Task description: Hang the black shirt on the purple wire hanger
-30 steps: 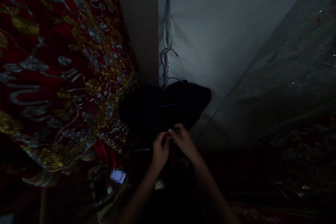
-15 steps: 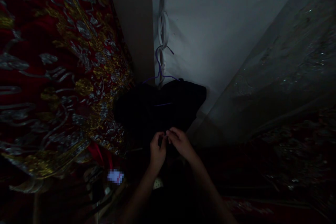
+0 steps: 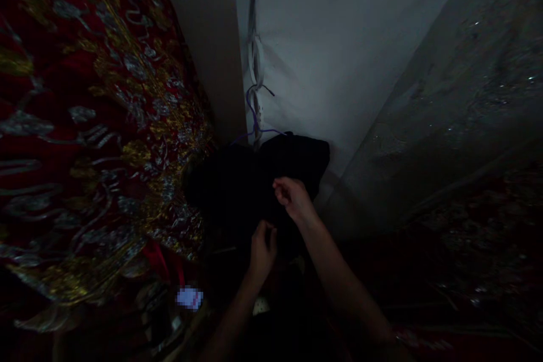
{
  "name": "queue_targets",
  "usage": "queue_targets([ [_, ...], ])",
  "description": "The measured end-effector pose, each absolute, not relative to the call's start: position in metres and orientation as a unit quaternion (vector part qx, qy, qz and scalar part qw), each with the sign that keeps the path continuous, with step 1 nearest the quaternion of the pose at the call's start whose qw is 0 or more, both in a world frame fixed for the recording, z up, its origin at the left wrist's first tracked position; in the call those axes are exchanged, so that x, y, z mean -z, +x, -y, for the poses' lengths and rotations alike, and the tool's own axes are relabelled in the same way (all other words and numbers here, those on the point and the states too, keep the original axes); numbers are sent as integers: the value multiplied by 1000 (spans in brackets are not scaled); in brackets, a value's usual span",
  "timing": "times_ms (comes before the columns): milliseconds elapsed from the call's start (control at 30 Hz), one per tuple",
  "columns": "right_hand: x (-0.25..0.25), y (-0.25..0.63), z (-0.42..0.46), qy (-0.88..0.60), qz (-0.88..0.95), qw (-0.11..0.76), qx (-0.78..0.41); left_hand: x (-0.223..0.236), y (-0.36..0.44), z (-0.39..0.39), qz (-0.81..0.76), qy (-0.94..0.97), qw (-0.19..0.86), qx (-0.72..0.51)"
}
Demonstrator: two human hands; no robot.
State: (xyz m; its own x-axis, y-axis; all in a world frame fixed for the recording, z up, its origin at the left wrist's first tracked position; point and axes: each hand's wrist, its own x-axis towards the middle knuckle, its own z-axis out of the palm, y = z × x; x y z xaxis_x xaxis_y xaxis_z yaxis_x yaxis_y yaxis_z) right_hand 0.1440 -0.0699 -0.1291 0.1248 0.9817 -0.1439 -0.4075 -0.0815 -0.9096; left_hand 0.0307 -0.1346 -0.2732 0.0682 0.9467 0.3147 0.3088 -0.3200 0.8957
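The person's left hand (image 3: 263,246) and right hand (image 3: 294,199) are bare, as are both slender forearms (image 3: 339,268). Dark clothing (image 3: 278,336) fills the bottom centre; above it shows a pale, rounded, dark-dotted shape, probably a shoe (image 3: 261,306).

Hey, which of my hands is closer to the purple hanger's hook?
Right. In the picture, your right hand is below and to the right of the purple hanger, over the black garment; your left hand is lower, farther below the hook.
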Motion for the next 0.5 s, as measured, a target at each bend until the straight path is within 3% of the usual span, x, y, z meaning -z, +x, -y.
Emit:
queue_targets([
  [100,89,138,60,-417,380,655,-504,268,28,122,-460,672,351,-463],
  [200,69,129,67,-394,448,661,-455,229,15,101,-440,692,331,-466],
  [333,71,125,87,-397,506,647,-410,140,-6,82,-387,704,173,-569],
  [500,78,128,92,-408,538,646,-356,76,-10,65,-319,804,55,-498],
])
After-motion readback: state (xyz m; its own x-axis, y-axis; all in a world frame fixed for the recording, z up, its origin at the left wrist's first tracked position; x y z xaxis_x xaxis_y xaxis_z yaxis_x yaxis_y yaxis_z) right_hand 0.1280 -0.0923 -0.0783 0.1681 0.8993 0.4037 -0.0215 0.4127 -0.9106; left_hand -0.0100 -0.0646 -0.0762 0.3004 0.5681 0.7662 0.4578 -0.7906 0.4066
